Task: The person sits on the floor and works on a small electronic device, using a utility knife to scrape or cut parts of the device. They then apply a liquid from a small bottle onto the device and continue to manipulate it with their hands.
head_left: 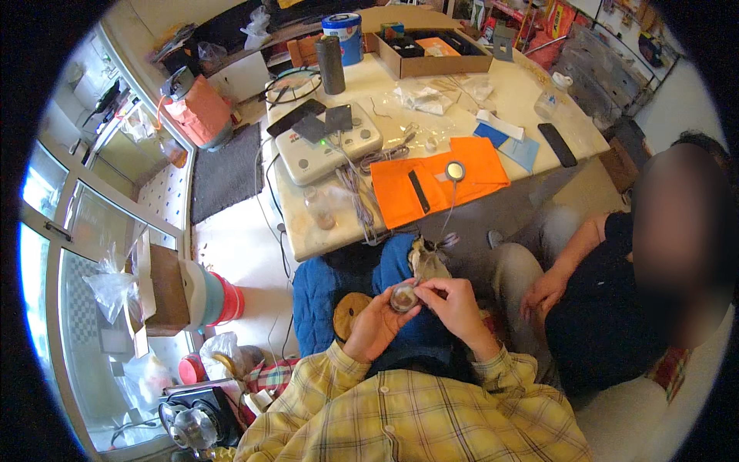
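A person in a yellow plaid shirt sits with both forearms raised over the lap. The left hand (pixel 376 326) grasps a small, round, clear-rimmed object with a brownish centre (pixel 403 299), which sits in its fingers above the blue-clad legs. The right hand (pixel 456 309) is beside it, thumb and forefinger pinched together at the object's upper right edge; whether anything small is caught between them is too fine to tell.

Just beyond the hands, a cream-coloured cloth item with dark patches (pixel 428 260) is by the knees, and near the left wrist is a round, tan, wood-like piece (pixel 351 311).

In front stands a pale, cream-topped surface (pixel 305 236). At its near edge lies a bright orange fabric piece (pixel 394 185), bearing a black narrow strip (pixel 419 192) and a pale round disc on a thin cord (pixel 455 171). Left of it are bundled grey cables (pixel 356 202) and a clear plastic cup-like container (pixel 319 209); behind these, a white box with grey round knobs (pixel 299 159) carries dark flat plates. Toward the right is a black phone-like slab (pixel 556 145). Another person in black sits at the right, one hand resting by the knee.
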### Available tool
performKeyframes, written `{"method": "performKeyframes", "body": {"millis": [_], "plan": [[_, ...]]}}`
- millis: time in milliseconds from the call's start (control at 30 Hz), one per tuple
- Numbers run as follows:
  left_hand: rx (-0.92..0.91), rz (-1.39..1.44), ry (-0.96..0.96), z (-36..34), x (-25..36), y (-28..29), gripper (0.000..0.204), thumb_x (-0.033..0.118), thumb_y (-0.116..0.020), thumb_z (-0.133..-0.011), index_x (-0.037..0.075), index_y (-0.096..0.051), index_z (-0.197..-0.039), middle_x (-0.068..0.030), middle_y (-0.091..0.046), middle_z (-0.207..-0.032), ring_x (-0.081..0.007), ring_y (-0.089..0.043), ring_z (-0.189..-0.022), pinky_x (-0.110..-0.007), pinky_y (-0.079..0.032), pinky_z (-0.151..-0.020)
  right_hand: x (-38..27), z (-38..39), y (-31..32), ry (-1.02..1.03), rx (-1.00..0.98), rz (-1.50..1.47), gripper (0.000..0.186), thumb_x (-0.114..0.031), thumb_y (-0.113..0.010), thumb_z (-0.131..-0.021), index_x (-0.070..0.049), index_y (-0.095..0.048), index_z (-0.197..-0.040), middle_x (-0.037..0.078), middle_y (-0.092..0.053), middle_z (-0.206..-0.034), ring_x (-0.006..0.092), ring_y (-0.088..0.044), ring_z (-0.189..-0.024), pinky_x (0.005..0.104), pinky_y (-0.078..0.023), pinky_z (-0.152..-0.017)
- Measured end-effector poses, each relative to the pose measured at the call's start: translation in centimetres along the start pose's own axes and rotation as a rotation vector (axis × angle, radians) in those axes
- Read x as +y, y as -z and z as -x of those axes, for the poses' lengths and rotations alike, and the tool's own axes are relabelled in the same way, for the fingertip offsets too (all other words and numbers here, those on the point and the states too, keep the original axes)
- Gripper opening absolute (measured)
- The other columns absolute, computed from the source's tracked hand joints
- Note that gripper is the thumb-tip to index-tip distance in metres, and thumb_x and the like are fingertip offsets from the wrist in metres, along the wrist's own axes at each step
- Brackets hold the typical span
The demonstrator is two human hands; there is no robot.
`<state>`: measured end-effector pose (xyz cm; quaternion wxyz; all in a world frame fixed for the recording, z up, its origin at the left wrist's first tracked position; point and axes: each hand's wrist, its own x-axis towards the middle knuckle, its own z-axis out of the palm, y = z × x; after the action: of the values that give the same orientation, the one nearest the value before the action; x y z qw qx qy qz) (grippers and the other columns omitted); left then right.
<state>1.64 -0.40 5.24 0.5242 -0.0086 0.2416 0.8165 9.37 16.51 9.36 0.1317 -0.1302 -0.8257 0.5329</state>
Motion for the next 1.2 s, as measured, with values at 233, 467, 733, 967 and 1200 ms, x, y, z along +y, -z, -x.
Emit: {"method": "performKeyframes", "body": {"millis": [233, 467, 733, 967, 1200], "plan": [[-0.127, 0.057, 0.059, -0.6, 0.7, 1.4, 0.049, 0.028, -0.038, -0.105, -0.001, -0.046, -0.142, -0.0123, -0.056, -0.138, -0.0236, -0.056, -0.126, -0.043, -0.047, -0.108, -0.1, -0.6, -0.3, 0.153, -0.006, 0.175, 0.016, -0.012, -0.069, -0.089, 0.004, -0.071, -0.089, 0.015, -0.071, -0.076, 0.02, -0.068, -0.065, 0.0315, -0.051, -0.062], [-0.026, 0.03, 0.063, -1.0, 0.7, 2.2, 0.045, 0.027, -0.041, -0.105, 0.0, -0.049, -0.14, -0.0124, -0.057, -0.137, -0.0243, -0.054, -0.127, -0.042, -0.045, -0.11, -1.3, -1.5, -0.7, 0.071, -0.136, 0.18, 0.017, -0.013, -0.067, -0.089, 0.004, -0.07, -0.09, 0.021, -0.069, -0.082, 0.0294, -0.068, -0.071, 0.0366, -0.052, -0.064], [-0.151, -0.046, -0.053, -3.6, -3.6, 5.3, 0.041, 0.03, -0.041, -0.105, 0.003, -0.056, -0.132, -0.0109, -0.062, -0.127, -0.0242, -0.059, -0.118, -0.042, -0.049, -0.104, -1.3, 0.5, -1.1, 0.029, -0.109, 0.261, 0.018, -0.009, -0.062, -0.092, 0.005, -0.07, -0.097, 0.02, -0.072, -0.095, 0.0333, -0.07, -0.083, 0.0379, -0.054, -0.076], [-0.042, 0.111, 0.061, -2.6, -1.4, 5.0, 0.042, 0.03, -0.043, -0.105, 0.0, -0.052, -0.134, -0.0157, -0.063, -0.127, -0.0279, -0.059, -0.121, -0.041, -0.048, -0.105, -1.8, -2.5, -0.6, 0.109, -0.177, 0.231, 0.017, -0.014, -0.066, -0.091, 0.002, -0.071, -0.095, 0.019, -0.07, -0.084, 0.0298, -0.07, -0.075, 0.0379, -0.052, -0.068], [-0.154, 0.129, 0.134, -2.6, 0.6, 3.2, 0.051, 0.03, -0.039, -0.105, -0.006, -0.044, -0.14, -0.0208, -0.055, -0.138, -0.0289, -0.055, -0.128, -0.036, -0.048, -0.106, 0.0, -7.1, 3.7, 0.048, 0.058, 0.278, 0.018, -0.016, -0.067, -0.091, 0.002, -0.068, -0.092, 0.015, -0.068, -0.078, 0.0232, -0.066, -0.07, 0.0346, -0.051, -0.066]]}}
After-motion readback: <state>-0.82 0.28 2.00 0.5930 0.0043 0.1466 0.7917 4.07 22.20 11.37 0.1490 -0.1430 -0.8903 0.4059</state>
